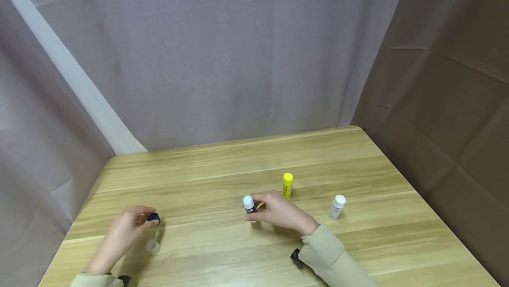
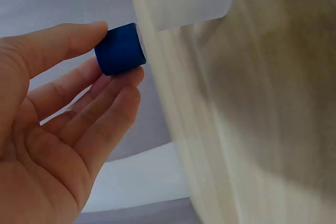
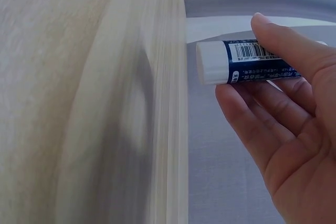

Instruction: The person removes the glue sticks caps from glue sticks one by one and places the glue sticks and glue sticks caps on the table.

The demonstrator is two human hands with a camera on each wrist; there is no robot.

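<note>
My left hand (image 1: 126, 232) pinches a dark blue cap (image 2: 121, 49) between thumb and fingers, just above the table at the left. Close below it on the wood is a translucent, cup-like piece (image 1: 153, 246), seen partly at the top of the left wrist view. At mid-table my right hand (image 1: 278, 211) grips an uncapped glue stick (image 3: 254, 59) with a dark blue barcode label and white base. Its pale top points up in the head view. Whether its base touches the table I cannot tell; in the right wrist view a gap shows.
A yellow glue stick (image 1: 287, 185) stands upright just behind my right hand. Farther right is a white stick or small bottle (image 1: 337, 207), also upright. Grey curtains (image 1: 238, 57) close off the back and left of the wooden table (image 1: 207, 251), and a brown one hangs at the right.
</note>
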